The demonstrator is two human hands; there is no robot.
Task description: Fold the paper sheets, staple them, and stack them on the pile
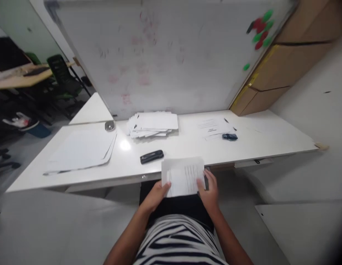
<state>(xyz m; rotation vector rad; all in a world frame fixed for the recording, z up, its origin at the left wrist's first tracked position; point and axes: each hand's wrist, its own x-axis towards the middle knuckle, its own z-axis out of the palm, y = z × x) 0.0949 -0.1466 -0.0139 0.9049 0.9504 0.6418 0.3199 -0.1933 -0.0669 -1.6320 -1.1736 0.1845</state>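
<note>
Both my hands hold a white sheaf of paper (180, 175) in front of the desk's edge, over my lap. My left hand (158, 193) grips its lower left side, thumb on top and fingers hidden beneath. At the right side my right hand (209, 191) pinches it between thumb and fingers. Faint printed lines show on the paper; whether it is one sheet or more I cannot tell. Just beyond it on the desk lies a black stapler (151, 156). Farther back sits a fanned stack of white papers (157, 123).
Large white sheets (82, 147) cover the left of the white desk (134, 173), beside a small round grey object (109, 126). Toward the right are a printed sheet (215, 126) and a dark blue object (229, 137). A whiteboard (171, 66) and cardboard boxes (295, 66) stand behind.
</note>
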